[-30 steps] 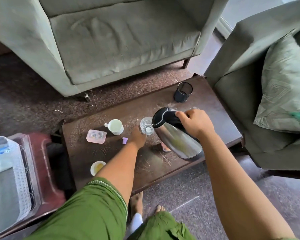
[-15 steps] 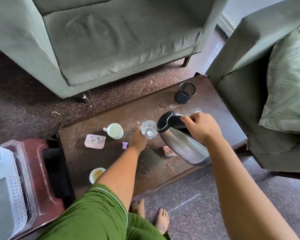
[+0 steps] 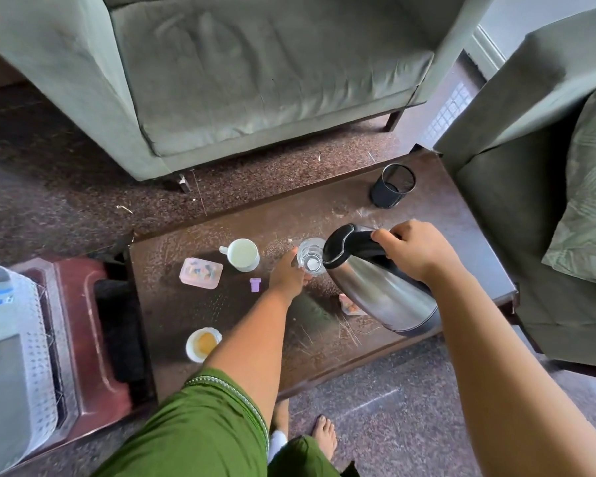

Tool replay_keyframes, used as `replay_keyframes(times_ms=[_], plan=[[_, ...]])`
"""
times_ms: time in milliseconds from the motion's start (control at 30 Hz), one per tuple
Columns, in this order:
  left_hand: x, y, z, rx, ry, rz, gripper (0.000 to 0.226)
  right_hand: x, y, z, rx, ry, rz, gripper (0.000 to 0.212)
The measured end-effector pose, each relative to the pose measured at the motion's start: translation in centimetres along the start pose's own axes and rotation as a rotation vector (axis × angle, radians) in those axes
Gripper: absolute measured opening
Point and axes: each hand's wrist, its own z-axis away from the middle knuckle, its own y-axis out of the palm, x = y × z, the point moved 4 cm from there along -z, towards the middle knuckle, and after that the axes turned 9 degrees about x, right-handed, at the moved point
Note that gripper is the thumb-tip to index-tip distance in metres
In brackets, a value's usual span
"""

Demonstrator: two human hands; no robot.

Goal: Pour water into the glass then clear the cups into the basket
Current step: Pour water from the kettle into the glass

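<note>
A clear glass [image 3: 311,256] stands on the dark wooden table [image 3: 444,215]. My left hand [image 3: 287,275] grips its near side. A steel kettle [image 3: 381,290] with a black lid is tilted, its spout over the glass rim, and my right hand [image 3: 415,251] is shut on its black handle. A white mug [image 3: 242,254] stands left of the glass. A small white cup [image 3: 203,343] with yellowish contents sits near the table's front left edge. A white perforated basket [image 3: 18,342] rests on a red stool at far left.
A black mesh pen holder [image 3: 392,185] stands at the table's far right. A pink box [image 3: 201,273], a small purple cap [image 3: 255,284] and a small packet [image 3: 351,306] lie on the table. Green armchairs flank the table behind and to the right. My bare feet are below.
The kettle has stayed tilted over the glass, its spout shifting slightly closer to the rim. My left hand still holds the glass. The view moved a little.
</note>
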Motion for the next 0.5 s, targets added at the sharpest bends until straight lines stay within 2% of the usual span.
replay_keyframes(times_ms=[300,500], plan=[[1.0,0.3,-0.9,0.003,0.000,0.044,0.050,-0.1,-0.1,-1.1,-0.005,0.023,0.026,0.064],[1.0,0.4,-0.8,0.005,-0.012,0.063,0.055,0.4,0.0,-1.0,0.012,0.041,0.026,0.066]])
